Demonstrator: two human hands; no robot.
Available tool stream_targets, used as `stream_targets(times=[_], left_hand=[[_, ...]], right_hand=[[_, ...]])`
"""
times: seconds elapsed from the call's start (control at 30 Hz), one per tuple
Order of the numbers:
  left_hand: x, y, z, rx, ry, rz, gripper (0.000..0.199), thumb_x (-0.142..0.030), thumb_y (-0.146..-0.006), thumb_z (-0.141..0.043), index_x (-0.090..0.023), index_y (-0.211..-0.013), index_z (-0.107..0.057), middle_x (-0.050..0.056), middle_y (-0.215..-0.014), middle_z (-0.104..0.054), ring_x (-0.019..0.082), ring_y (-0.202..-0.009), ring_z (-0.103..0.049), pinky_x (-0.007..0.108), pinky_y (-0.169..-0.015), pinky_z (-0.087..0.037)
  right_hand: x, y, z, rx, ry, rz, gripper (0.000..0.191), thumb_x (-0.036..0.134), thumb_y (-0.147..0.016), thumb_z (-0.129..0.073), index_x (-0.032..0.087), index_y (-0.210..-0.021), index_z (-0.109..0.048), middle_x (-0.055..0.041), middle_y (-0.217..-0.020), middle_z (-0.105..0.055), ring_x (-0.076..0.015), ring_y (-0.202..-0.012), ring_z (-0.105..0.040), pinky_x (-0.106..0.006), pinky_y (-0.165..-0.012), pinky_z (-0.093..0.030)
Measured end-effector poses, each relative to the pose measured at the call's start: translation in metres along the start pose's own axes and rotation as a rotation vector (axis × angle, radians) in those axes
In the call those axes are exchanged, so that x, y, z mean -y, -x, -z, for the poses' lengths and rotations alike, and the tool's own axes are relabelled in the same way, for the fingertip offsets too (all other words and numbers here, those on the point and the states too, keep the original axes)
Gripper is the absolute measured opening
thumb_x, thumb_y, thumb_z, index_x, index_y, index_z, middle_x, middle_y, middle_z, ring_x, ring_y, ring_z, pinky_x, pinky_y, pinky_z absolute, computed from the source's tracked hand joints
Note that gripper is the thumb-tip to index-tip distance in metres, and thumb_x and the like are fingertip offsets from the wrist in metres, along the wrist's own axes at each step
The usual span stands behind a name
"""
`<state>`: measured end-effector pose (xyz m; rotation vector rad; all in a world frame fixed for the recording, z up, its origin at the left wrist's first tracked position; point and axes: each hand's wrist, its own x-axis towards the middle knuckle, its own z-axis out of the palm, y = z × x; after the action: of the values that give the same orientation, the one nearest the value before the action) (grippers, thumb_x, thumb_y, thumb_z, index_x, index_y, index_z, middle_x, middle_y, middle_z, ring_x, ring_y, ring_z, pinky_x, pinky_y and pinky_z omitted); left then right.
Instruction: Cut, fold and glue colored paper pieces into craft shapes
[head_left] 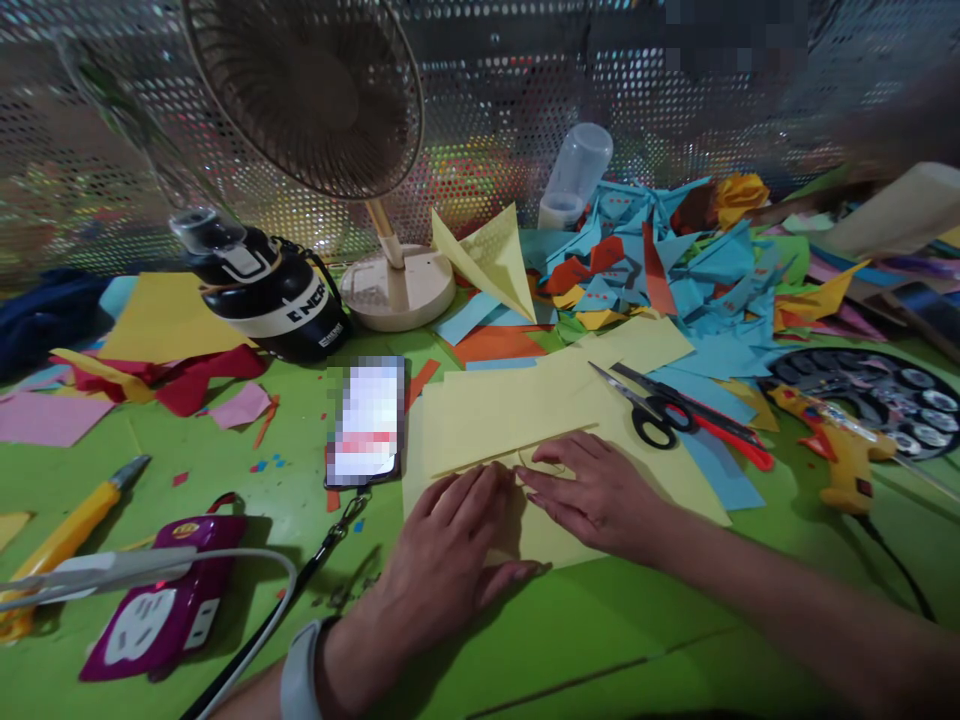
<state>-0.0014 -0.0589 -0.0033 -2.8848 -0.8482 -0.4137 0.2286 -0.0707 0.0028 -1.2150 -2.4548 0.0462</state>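
Observation:
Pale yellow paper sheets [495, 400] lie stacked on the green table, with a narrow folded or raised edge running across them just beyond my fingers. My left hand [450, 555] rests palm down on the near part of the paper, its fingers together over the fold and its thumb stretched out to the right. From the right, my right hand [589, 495] reaches in, fingers bent and near the left fingertips, touching a small curled bit of the yellow paper. Scissors [649, 410] with black handles lie on the sheets just beyond my right hand.
A phone [367, 420] lies left of the paper. Behind stand a fan [397, 285], a black bottle [281, 300] and a heap of coloured paper [675, 270]. On the right are a yellow glue gun [844, 460] and a red cutter [735, 440]; a purple power strip [172, 600] sits left.

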Motion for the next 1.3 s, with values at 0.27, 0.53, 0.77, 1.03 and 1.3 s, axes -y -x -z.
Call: stream_targets(times=[0.27,0.53,0.77,1.03,1.3], left_hand=[[-0.001,-0.001,0.001,-0.014,-0.005,0.003,0.065,-0.06,-0.097,-0.024,-0.009,-0.123,-0.055,0.015,-0.122,-0.063,0.027,-0.11,-0.055,0.041,-0.093,-0.042],[-0.001,-0.001,0.0,0.012,0.044,0.027,0.065,-0.061,-0.096,-0.026,-0.013,-0.127,-0.055,0.013,-0.123,-0.062,0.027,-0.113,-0.054,0.041,-0.096,-0.041],[0.0,0.0,0.0,0.027,0.036,0.015,0.066,-0.06,-0.097,-0.027,-0.01,-0.13,-0.053,0.015,-0.128,-0.061,0.029,-0.116,-0.053,0.043,-0.095,-0.042],[0.002,0.0,0.001,0.025,0.062,-0.003,0.058,-0.058,-0.096,-0.033,-0.013,-0.126,-0.055,0.013,-0.127,-0.06,0.028,-0.116,-0.052,0.041,-0.096,-0.042],[0.001,-0.002,0.002,0.012,0.063,-0.009,0.057,-0.056,-0.097,-0.033,-0.011,-0.124,-0.055,0.015,-0.125,-0.06,0.029,-0.112,-0.054,0.043,-0.091,-0.045]], right_hand=[[0.004,-0.004,-0.002,0.006,0.003,-0.024,0.029,0.029,-0.095,-0.049,0.014,-0.115,-0.065,-0.0116,-0.1,-0.063,-0.0236,-0.092,-0.053,-0.038,-0.077,-0.047],[0.004,-0.005,-0.005,0.024,0.008,-0.048,0.03,0.029,-0.095,-0.05,0.012,-0.115,-0.065,-0.0123,-0.099,-0.063,-0.024,-0.09,-0.053,-0.039,-0.074,-0.048],[0.003,-0.007,-0.002,0.033,-0.006,-0.043,0.029,0.025,-0.095,-0.048,0.013,-0.115,-0.065,-0.0126,-0.099,-0.063,-0.0233,-0.089,-0.053,-0.039,-0.074,-0.049],[-0.014,0.001,0.006,0.053,-0.27,-0.066,0.028,0.019,-0.094,-0.049,0.019,-0.114,-0.068,-0.0108,-0.104,-0.063,-0.0207,-0.097,-0.055,-0.037,-0.081,-0.05],[-0.014,0.002,0.004,0.056,-0.29,-0.085,0.026,0.018,-0.093,-0.051,0.021,-0.111,-0.07,-0.0088,-0.104,-0.064,-0.02,-0.097,-0.056,-0.037,-0.081,-0.051]])
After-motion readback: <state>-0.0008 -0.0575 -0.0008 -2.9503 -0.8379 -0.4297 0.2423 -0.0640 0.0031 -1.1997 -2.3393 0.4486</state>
